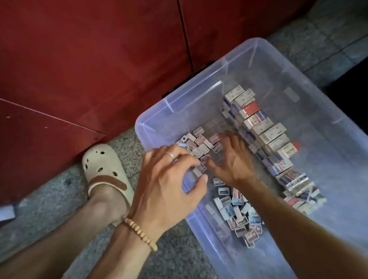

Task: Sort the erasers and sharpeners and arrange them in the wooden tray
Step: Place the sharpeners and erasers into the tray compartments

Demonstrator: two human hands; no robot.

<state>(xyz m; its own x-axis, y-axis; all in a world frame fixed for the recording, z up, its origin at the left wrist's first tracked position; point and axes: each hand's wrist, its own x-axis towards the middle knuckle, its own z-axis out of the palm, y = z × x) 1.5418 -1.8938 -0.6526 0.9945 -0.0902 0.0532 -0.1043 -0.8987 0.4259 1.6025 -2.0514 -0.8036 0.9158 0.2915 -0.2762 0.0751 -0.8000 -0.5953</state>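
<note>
A clear plastic bin (pixel 259 50) on the floor holds the stationery. A loose cluster of small wrapped erasers (pixel 202 141) lies at its near-left end, and a second heap of small erasers (pixel 236 211) lies closer to me. My left hand (pixel 168 182), with a ring and a bead bracelet, reaches over the bin's rim; its curled fingers and thumb close round a few small erasers (pixel 199 170). My right hand (pixel 231 158) lies flat inside the bin, fingers spread and blurred, touching the first cluster. No wooden tray is in view.
A long double row of larger white, red and blue boxes (pixel 270 134) runs along the bin's right half. Red cabinet doors (pixel 89 59) stand behind. My foot in a cream clog (pixel 105 169) rests on the speckled floor (pixel 174 263) left of the bin.
</note>
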